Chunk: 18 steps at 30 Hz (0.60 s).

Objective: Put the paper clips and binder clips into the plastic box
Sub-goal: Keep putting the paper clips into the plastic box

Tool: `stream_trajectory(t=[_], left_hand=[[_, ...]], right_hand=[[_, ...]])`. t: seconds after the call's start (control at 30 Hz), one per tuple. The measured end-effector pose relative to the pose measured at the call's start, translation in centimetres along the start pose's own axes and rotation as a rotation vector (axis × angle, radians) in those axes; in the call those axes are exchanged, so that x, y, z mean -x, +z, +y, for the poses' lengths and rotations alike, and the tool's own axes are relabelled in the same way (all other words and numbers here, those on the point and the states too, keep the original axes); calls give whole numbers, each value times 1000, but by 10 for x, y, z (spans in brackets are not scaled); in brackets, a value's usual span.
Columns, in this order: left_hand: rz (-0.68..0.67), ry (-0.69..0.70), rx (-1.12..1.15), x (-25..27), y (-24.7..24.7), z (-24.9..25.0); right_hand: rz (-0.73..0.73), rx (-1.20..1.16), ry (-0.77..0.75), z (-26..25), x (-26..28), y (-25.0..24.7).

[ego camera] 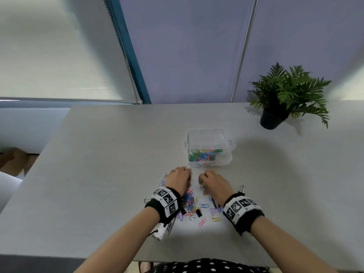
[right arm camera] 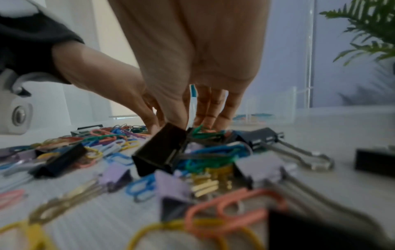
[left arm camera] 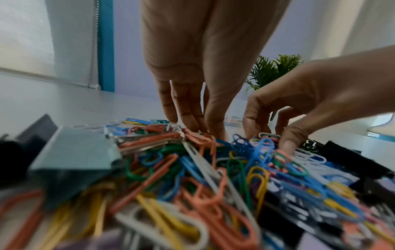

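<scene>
hands (ego camera: 192, 179) both down, picking at clips (ego camera: 192, 204) | plastic box (ego camera: 209, 148) just past fingertips, toward worktop's far edge | grip: cannot tell

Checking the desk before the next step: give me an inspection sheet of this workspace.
Surface: grey table, flat.
Job's things: open plastic box with coloured paper clips in its near part; loose clip pile of paper clips and binder clips near the table's front edge.
Clutter: potted plant at far right.
Hands: left hand and right hand with fingertips down on the pile's far edge; a grip cannot be made out.
Cables: nothing seen.
Surroundings: window blind, partition wall.
</scene>
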<state>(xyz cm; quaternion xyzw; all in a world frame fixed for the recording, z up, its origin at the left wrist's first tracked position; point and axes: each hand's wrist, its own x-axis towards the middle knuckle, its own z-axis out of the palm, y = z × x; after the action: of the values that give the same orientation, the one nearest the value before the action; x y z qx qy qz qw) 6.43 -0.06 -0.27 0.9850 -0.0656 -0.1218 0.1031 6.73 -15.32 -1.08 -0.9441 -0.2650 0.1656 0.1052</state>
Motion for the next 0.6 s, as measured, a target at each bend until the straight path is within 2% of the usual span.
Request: stream_trajectory(t=[0.33, 0.4, 0.47, 0.53, 0.6], left_hand=[[-158, 64, -80, -2, -10, 9], [-160, 94, -98, 0, -8, 10], [-172, 95, -72, 2, -8, 9], [-172, 61, 16, 3, -12, 5], [-161, 38, 152, 2, -20, 1]], right_hand=[[-25, -49, 72, -2, -2, -8], [7, -223, 92, 2, -1, -10], [67, -528, 155, 7, 2, -14], [104, -842, 219, 9, 5, -19], [127, -1039, 259, 12, 8, -25]])
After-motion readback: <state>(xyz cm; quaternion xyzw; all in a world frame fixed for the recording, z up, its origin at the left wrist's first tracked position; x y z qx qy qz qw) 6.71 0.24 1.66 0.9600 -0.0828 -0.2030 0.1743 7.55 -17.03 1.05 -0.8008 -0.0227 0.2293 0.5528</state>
